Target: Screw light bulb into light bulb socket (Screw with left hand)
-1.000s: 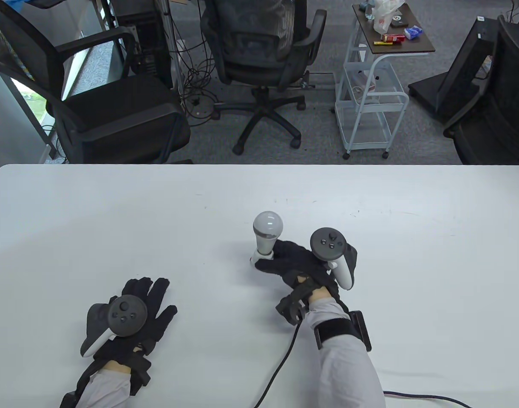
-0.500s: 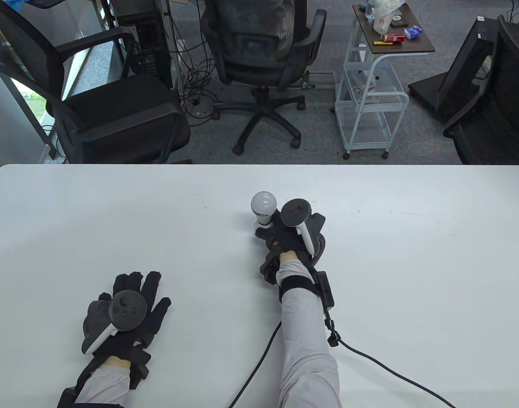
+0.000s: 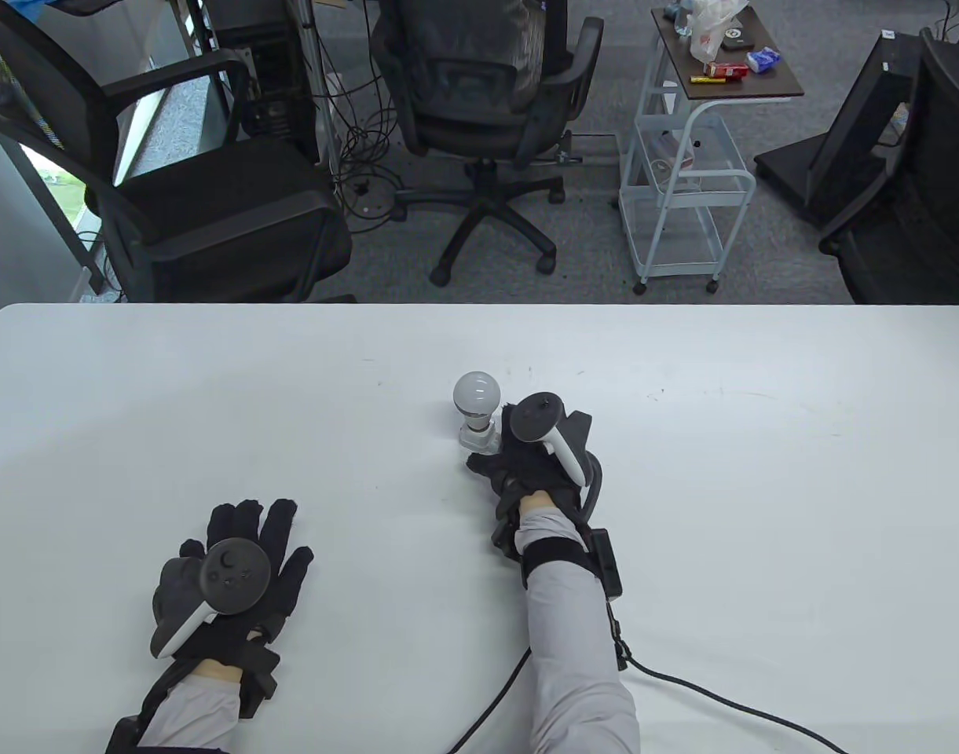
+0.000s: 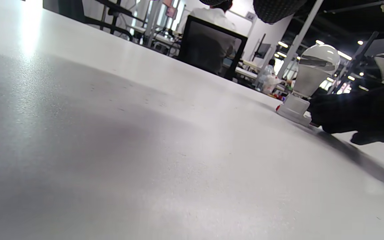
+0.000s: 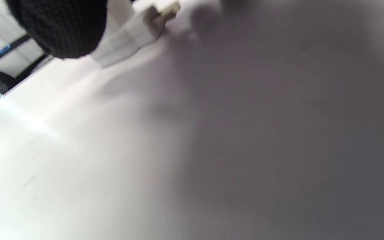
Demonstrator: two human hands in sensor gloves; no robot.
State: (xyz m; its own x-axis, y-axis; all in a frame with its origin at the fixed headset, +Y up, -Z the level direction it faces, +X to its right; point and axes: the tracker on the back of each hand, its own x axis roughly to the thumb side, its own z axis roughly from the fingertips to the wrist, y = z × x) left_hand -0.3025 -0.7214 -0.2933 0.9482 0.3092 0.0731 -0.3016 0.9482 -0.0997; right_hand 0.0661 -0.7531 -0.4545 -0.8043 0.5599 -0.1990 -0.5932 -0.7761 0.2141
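A white light bulb (image 3: pixel 477 393) stands upright in a white socket (image 3: pixel 479 437) on the white table (image 3: pixel 173 408), near its middle. My right hand (image 3: pixel 488 462) holds the socket's base from the near right side. In the left wrist view the bulb (image 4: pixel 315 70) and socket (image 4: pixel 293 108) stand at the right, with the right hand's glove (image 4: pixel 355 113) against the socket. The right wrist view is blurred and shows a black fingertip (image 5: pixel 58 26) on the white socket (image 5: pixel 128 33). My left hand (image 3: pixel 247 550) lies flat and empty on the table at the near left, well apart from the bulb.
A black cable (image 3: pixel 683 691) trails from my right wrist across the near right of the table. Beyond the table's far edge stand office chairs (image 3: pixel 479 94) and a white trolley (image 3: pixel 683 173).
My right hand has moved the bulb and socket away from me and to the left, and they now stand on the table. My left hand has shifted slightly forward.
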